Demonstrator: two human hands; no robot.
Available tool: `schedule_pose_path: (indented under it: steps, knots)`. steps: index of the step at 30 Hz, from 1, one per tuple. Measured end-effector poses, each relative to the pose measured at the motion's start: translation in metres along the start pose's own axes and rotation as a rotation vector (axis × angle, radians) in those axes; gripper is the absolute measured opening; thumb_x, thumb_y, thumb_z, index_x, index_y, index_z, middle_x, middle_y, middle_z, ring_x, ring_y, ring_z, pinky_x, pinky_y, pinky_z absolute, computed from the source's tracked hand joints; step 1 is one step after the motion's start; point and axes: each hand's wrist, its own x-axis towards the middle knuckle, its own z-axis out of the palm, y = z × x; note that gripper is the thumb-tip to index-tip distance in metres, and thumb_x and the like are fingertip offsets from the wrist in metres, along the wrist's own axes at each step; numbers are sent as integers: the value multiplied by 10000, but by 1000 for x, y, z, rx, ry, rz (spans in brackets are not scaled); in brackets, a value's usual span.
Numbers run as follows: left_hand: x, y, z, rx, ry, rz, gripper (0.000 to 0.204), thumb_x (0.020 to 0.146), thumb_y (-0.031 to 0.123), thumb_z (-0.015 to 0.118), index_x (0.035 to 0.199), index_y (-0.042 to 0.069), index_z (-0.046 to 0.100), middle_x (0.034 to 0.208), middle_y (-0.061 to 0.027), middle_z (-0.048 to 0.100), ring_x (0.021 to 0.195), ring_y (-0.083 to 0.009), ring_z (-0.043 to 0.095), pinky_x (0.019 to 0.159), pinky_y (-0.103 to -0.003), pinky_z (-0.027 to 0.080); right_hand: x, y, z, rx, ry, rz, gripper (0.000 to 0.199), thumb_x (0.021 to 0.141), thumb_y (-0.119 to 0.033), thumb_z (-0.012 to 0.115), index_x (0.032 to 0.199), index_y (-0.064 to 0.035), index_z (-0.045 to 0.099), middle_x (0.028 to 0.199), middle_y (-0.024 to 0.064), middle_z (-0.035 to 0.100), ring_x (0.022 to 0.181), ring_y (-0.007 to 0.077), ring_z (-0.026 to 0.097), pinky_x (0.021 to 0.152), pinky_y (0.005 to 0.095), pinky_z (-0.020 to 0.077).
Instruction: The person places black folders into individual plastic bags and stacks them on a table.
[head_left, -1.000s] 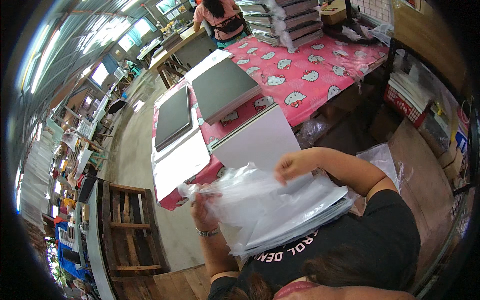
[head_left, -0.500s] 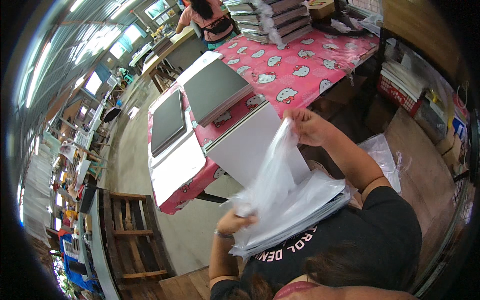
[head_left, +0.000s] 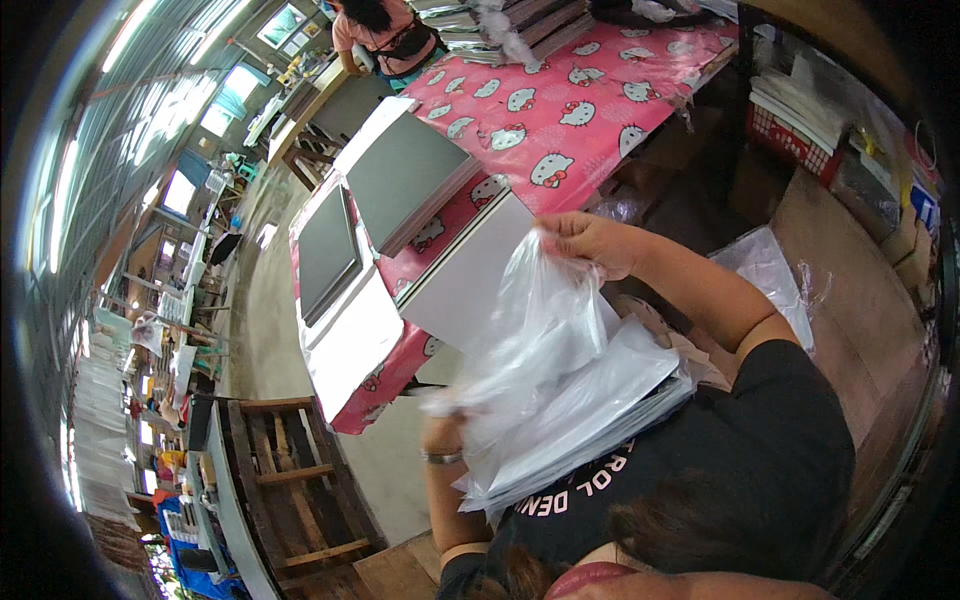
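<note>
My right hand (head_left: 592,243) pinches the upper edge of a clear plastic bag (head_left: 535,310), holding it raised above my lap. The bag hangs loose and crinkled towards my left hand (head_left: 443,432), which is at its lower left side. Plastic covers the fingers of that hand, and they are blurred. On my lap lies a stack of flat plastic sleeves (head_left: 590,430), directly under the raised bag. Beyond it, a white board (head_left: 465,275) leans at the table's near edge.
A dark-topped stack of boards (head_left: 410,175) and a thin dark panel (head_left: 330,255) lie on the pink patterned table (head_left: 575,150). Wrapped stacks (head_left: 510,30) stand at its far end, near another person (head_left: 385,35). A wooden pallet (head_left: 300,480) lies at left, a red basket (head_left: 795,130) at right.
The bag has billowed out between my hands. My left hand has moved a little up and left, behind the plastic. My right hand keeps its pinch. The whole view has shifted slightly.
</note>
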Motion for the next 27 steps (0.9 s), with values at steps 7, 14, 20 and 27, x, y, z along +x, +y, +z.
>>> schedule_pose_path:
  steps: [7, 14, 20, 27]
  knots:
    - [12, 10, -1, -301, 317, 326, 502, 757, 347, 603, 1110, -7, 567, 1050, -146, 620, 940, -281, 597, 834, -414, 476, -5, -15, -14, -473, -302, 167, 488, 857, -184, 619, 1283, -56, 418, 755, 10, 573, 598, 72, 544, 524, 182, 409]
    - [45, 19, 7, -247, 494, 496, 528, 736, 368, 576, 1072, -39, 585, 1044, -191, 625, 984, -310, 596, 899, -426, 460, 16, -26, -5, 139, 16, -293, 641, 736, -21, 592, 1338, -62, 377, 798, 64, 604, 666, 102, 578, 565, 211, 450]
    - [100, 54, -25, 221, 1049, 409, 188, 760, -22, 511, 937, -25, 573, 793, -105, 572, 782, -238, 557, 721, -326, 438, 43, -5, -18, -1209, 561, -341, 550, 725, 8, 513, 1266, -89, 488, 889, 111, 555, 769, 202, 590, 674, 306, 479]
    - [74, 27, 25, 1068, 1033, 659, 369, 818, 2, 491, 1183, -50, 508, 993, -134, 574, 817, -199, 540, 763, -307, 447, 4, 29, 3, -1696, 693, -662, 454, 747, -17, 596, 1192, -85, 538, 870, 150, 534, 786, 300, 581, 697, 368, 490]
